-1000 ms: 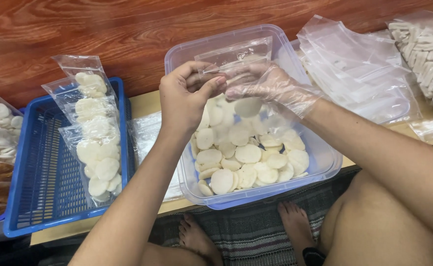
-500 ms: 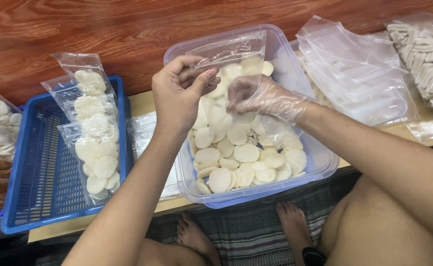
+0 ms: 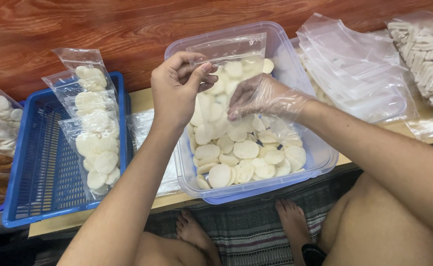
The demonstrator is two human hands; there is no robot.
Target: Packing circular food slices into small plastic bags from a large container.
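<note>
Clear plastic pouch [image 3: 229, 59] held upright over the clear plastic tub [image 3: 320, 157] of round white crackers [image 3: 246, 149]. Left hand [image 3: 174, 91] pinches its top corner between thumb and fingers. Gloved right hand [image 3: 258, 96], fingers curled loosely, touches the pouch's lower part. Further left, filled pouches [image 3: 94, 133] in a blue basket [image 3: 34, 162]; far right, stacked empty bags [image 3: 359, 74].

Clear tub [image 3: 320, 157] hemmed in: blue basket [image 3: 29, 162] of filled bags left, empty bag stack [image 3: 359, 74] right. Open room above the discs [image 3: 246, 150], near side.
</note>
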